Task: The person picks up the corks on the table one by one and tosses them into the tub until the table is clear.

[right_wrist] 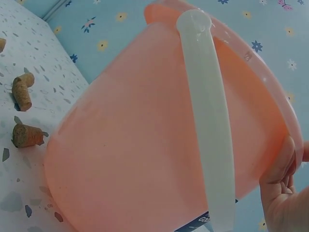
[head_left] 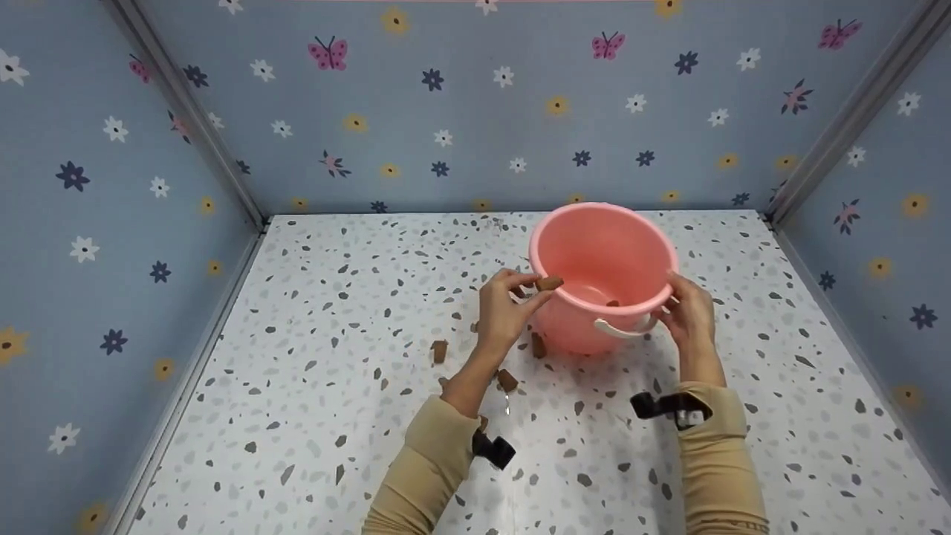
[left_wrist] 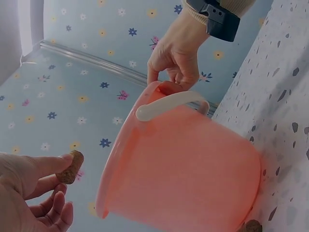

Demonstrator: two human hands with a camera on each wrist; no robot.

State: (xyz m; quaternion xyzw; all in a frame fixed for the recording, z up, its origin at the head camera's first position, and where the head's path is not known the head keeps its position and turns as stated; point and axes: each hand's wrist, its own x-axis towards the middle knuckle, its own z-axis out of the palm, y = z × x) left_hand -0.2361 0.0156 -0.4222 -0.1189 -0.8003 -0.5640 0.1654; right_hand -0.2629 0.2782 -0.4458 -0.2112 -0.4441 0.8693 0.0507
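Observation:
A pink bucket (head_left: pixel 568 331) with a white handle (head_left: pixel 624 329) stands tilted on the speckled table, its mouth facing me. My right hand (head_left: pixel 692 312) grips its rim at the right side, thumb and fingers on either side of the wall in the right wrist view. At the left of the rim, my left hand (head_left: pixel 502 312) pinches a brown cork (left_wrist: pixel 70 167) between thumb and fingers. Part of another cork (head_left: pixel 613 303) shows inside the bucket. One cork (head_left: pixel 539 345) lies on the table close by the bucket's base.
Several more corks lie on the table (head_left: pixel 334 297) left of and in front of the bucket, among them one cork (head_left: pixel 440 351) and another (head_left: pixel 508 380). My left forearm partly covers some. Flower-patterned walls (head_left: pixel 483 96) enclose the table's back and sides.

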